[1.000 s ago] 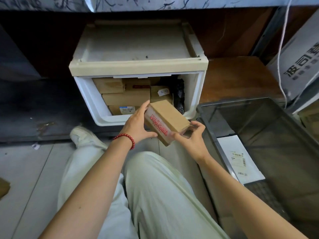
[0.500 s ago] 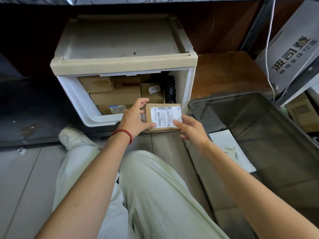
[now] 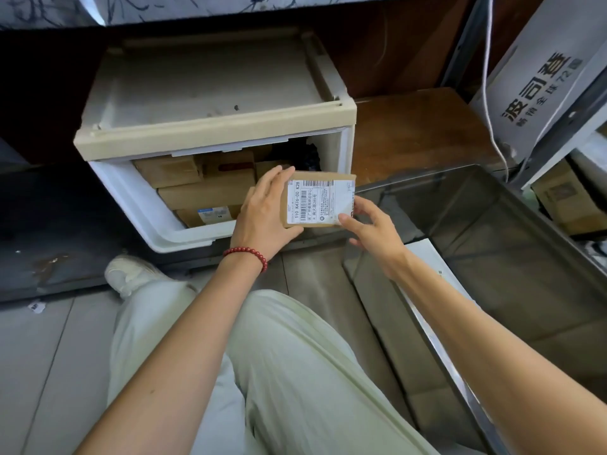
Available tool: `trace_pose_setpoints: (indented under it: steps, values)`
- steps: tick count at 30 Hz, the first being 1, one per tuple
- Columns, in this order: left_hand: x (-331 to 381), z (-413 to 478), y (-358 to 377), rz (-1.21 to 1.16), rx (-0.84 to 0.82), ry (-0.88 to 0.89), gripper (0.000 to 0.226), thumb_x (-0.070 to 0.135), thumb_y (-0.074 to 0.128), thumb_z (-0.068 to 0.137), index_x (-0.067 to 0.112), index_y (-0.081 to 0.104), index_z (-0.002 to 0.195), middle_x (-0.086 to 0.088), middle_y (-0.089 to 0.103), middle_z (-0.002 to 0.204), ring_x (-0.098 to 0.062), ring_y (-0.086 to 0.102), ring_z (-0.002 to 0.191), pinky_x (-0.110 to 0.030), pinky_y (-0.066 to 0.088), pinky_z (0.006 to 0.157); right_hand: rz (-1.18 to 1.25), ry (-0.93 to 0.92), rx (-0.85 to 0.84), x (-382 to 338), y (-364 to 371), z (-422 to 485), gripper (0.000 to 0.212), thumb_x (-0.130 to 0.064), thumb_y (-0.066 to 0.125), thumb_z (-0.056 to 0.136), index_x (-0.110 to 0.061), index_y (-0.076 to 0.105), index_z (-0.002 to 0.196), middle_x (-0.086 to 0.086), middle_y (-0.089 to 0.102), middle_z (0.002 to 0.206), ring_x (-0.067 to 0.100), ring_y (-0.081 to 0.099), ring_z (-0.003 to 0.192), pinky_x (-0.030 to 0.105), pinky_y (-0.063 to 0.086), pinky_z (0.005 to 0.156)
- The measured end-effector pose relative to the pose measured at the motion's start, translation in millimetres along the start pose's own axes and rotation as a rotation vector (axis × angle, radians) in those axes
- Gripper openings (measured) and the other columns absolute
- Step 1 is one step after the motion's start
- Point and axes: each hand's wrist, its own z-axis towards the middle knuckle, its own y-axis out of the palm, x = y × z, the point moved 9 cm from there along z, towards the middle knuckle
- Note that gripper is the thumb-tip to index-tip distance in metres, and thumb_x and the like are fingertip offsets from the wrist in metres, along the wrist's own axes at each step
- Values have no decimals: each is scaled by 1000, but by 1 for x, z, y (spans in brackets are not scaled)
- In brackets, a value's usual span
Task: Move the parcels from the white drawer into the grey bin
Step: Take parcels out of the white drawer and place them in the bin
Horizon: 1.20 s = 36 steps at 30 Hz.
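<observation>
The left hand [image 3: 262,218] is gripping the left end of a brown parcel [image 3: 338,178], its fingers lying along that end and its thumb pressing the lower edge. The right hand [image 3: 374,231] is pinching the parcel's lower right corner between thumb and fingertips, so both hands are clamped on the one parcel and are holding it in the air. The parcel is showing its white label [image 3: 312,201], with barcode and printed text, to the camera, and it is hanging just in front of the white drawer [image 3: 138,205], at the right front corner of the drawer's open mouth. A red bead bracelet [image 3: 246,254] is circling the left wrist. Inside the drawer, several more brown parcels [image 3: 203,195] are lying stacked, with something black [image 3: 305,157] showing at the drawer's back right. To the right of the drawer, the grey bin [image 3: 492,218] is standing on the floor [image 3: 39,356], its near corner close beside the held parcel, and a flat white parcel [image 3: 423,257] is lying on its bottom. In front of the drawer, the person's pale green trouser legs [image 3: 295,372] and a white shoe [image 3: 131,274] are resting on the floor. Further right of the drawer, beyond the bin, a white box [image 3: 538,80] with dark printed characters is leaning.
</observation>
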Motion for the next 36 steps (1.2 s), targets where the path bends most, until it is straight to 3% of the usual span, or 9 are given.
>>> trace_pose_setpoints:
  steps: [3, 6, 10, 13, 19, 24, 30, 36]
  values:
    - [28, 9, 9, 33, -3, 83, 93, 34, 82, 66, 19, 36, 144, -2, 37, 144, -22, 41, 127, -36, 39, 101, 12, 4, 101, -8, -30, 1, 46, -33, 71, 85, -29, 44, 121, -19, 56, 116, -2, 57, 101, 10, 44, 71]
    - [61, 21, 28, 35, -60, 147, 93, 42, 81, 61, 19, 40, 141, 0, 42, 138, -18, 46, 120, -34, 43, 98, -60, 38, 149, -8, -68, -6, 71, -35, 80, 75, -24, 36, 128, -16, 53, 118, -1, 56, 99, 8, 44, 67]
    - [108, 32, 73, 43, -201, 244, 96, 45, 82, 58, 21, 41, 141, 3, 43, 138, -16, 50, 119, -36, 45, 98, -230, -23, 243, -4, -124, -27, 101, -24, 88, 66, -20, 23, 144, -8, 43, 135, 5, 46, 116, 12, 43, 88]
    - [145, 34, 116, 47, -345, 346, 97, 42, 83, 59, 22, 38, 142, 5, 40, 140, -14, 47, 122, -34, 44, 99, -477, -48, 314, 3, -164, -49, 117, -31, 92, 58, -16, 20, 149, 1, 31, 151, 14, 34, 134, 30, 31, 111]
    - [208, 18, 198, 50, -584, 526, 94, 42, 82, 61, 25, 35, 141, 6, 39, 140, -15, 50, 117, -37, 47, 97, -959, 47, 255, 47, -218, -81, 117, -57, 84, 54, -22, 24, 149, -2, 37, 147, 19, 33, 136, 44, 24, 114]
    - [229, -3, 254, 85, -704, 631, 95, 46, 78, 65, 31, 29, 145, 10, 34, 147, -13, 45, 125, -35, 46, 98, -961, 202, 305, 91, -248, -107, 102, -57, 82, 55, -24, 35, 140, -3, 46, 135, 17, 46, 120, 37, 35, 107]
    - [221, -10, 294, 217, -675, 670, 83, 58, 67, 73, 35, 31, 143, 14, 40, 146, -16, 46, 124, -32, 40, 92, -877, 391, 326, 132, -257, -115, 98, -59, 81, 56, -22, 37, 136, -1, 46, 132, 21, 49, 114, 33, 42, 96]
    - [193, -7, 312, 317, -718, 654, 74, 58, 62, 80, 33, 32, 144, 11, 41, 146, -16, 42, 128, -33, 40, 94, -835, 662, 99, 191, -232, -120, 95, -51, 85, 56, -15, 37, 129, 3, 49, 128, 23, 54, 111, 39, 48, 91]
